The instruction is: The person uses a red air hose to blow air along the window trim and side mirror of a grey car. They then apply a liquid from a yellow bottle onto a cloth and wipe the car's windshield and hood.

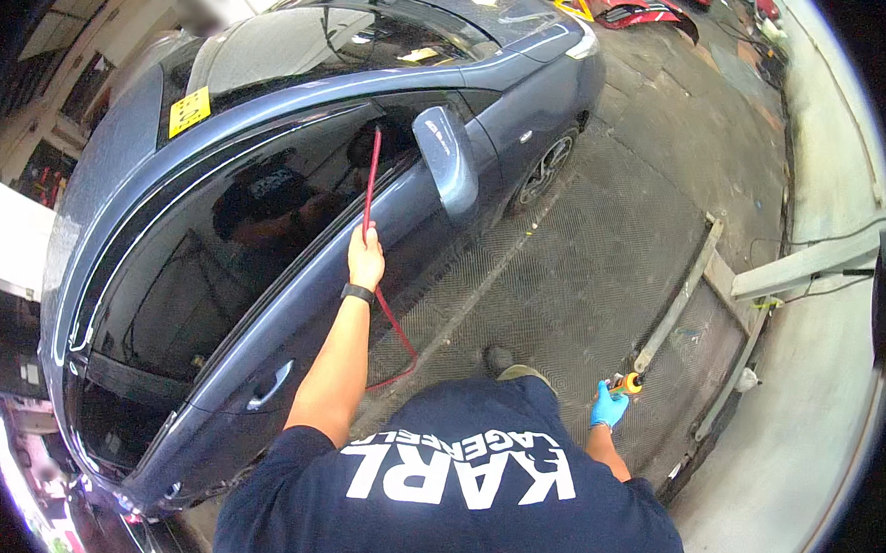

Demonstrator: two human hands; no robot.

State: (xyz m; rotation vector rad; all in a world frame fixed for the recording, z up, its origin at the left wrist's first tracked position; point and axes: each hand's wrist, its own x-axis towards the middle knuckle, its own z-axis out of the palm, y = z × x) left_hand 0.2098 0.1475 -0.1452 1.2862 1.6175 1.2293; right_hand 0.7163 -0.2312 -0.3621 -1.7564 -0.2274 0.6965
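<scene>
My left hand, bare and with a black band at the wrist, is closed around a thin, flexible red strip. The strip's upper end stands up in front of the car's dark side window; its lower part bends away below my wrist. This hand is beside the front door of a blue-grey car, behind the side mirror. Out to the right, my right hand wears a blue glove and grips a yellow and black handheld tool, whose exact kind is too small to tell.
A metal lift arm lies on the textured floor to the right, by a pale wall with a jutting metal beam. Red body panels and a yellow triangle are at the far end. A front wheel stands ahead.
</scene>
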